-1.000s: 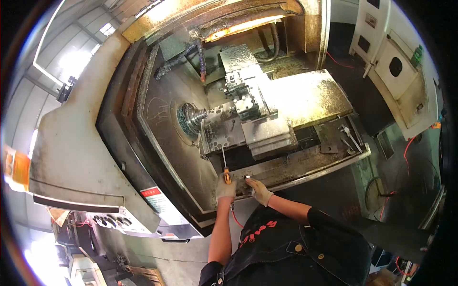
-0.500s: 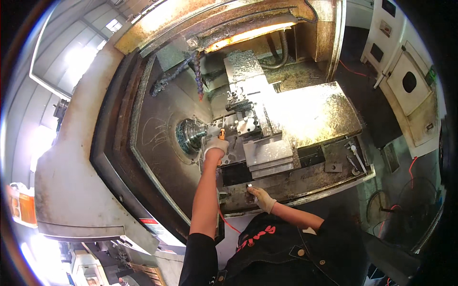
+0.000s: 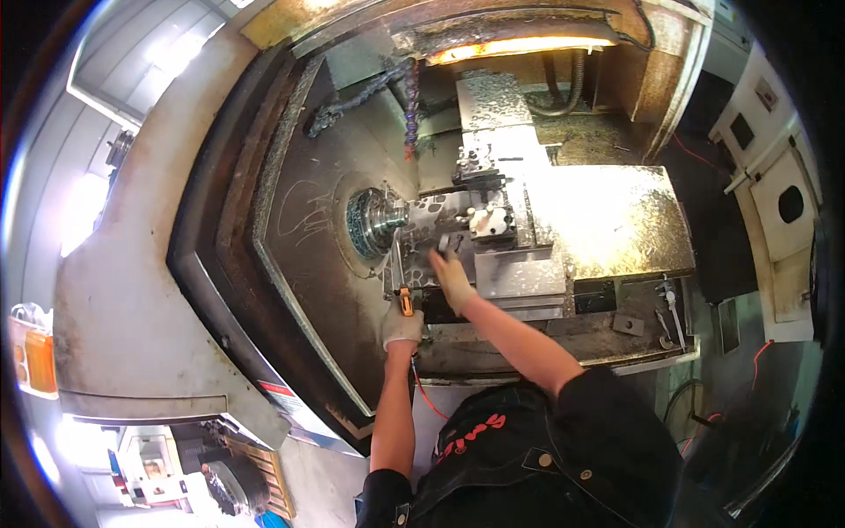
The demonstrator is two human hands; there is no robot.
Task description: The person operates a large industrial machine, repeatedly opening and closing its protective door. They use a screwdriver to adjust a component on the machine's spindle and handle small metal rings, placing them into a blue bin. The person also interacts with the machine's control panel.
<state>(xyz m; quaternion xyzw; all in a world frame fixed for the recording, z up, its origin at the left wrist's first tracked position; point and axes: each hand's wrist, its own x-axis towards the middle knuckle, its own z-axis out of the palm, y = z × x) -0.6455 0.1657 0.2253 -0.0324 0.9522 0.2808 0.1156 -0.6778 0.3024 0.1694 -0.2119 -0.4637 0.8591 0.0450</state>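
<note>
My gloved left hand (image 3: 402, 328) is closed around an air blow gun (image 3: 406, 302) with an orange body. The gun's thin nozzle points up toward the lathe chuck (image 3: 371, 222), and a red hose (image 3: 427, 398) trails below that hand. My gloved right hand (image 3: 452, 280) reaches over the machine bed just below the tool post (image 3: 487, 222). Its fingers are pinched on a small metal piece (image 3: 445, 245), slightly blurred, whose exact kind I cannot make out. A short, shiny round part shows at the chuck's front.
Metal chips cover the slide cover (image 3: 620, 220) on the right. A caliper-like tool (image 3: 672, 312) and a small flat plate (image 3: 628, 325) lie on the front ledge. Segmented coolant hose (image 3: 411, 110) hangs above the chuck. The machine's door frame (image 3: 220, 255) stands at left.
My left hand has drawn back toward me from beside the chuck with the blow gun. My right hand has moved up from the front ledge to near the tool post. The view has shifted.
</note>
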